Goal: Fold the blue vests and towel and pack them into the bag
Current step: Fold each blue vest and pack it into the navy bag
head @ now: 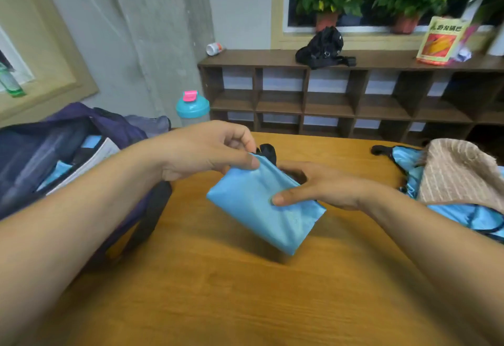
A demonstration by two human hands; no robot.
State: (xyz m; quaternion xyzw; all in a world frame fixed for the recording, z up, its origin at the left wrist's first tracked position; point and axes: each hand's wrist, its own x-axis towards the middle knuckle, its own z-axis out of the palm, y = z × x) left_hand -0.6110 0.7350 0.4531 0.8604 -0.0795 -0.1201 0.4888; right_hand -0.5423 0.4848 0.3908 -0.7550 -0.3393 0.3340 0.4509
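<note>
A folded light-blue vest [253, 206] with black trim hangs above the middle of the wooden table [245, 296]. My left hand [207, 152] pinches its upper left corner between thumb and fingers. My right hand [319, 184] grips its right edge, thumb on top and fingers underneath. The open dark-blue bag [54, 149] stands at the table's left, with blue cloth and a white sheet showing inside. At the right edge lies a beige striped towel [458, 173] on top of another blue vest [463, 214].
A teal shaker bottle [192, 108] with a pink cap stands behind the bag. A brown cubby shelf [341, 94] runs along the far wall, with a black pouch [324, 48] and a yellow packet [439, 41] on top. Potted plants sit in the window.
</note>
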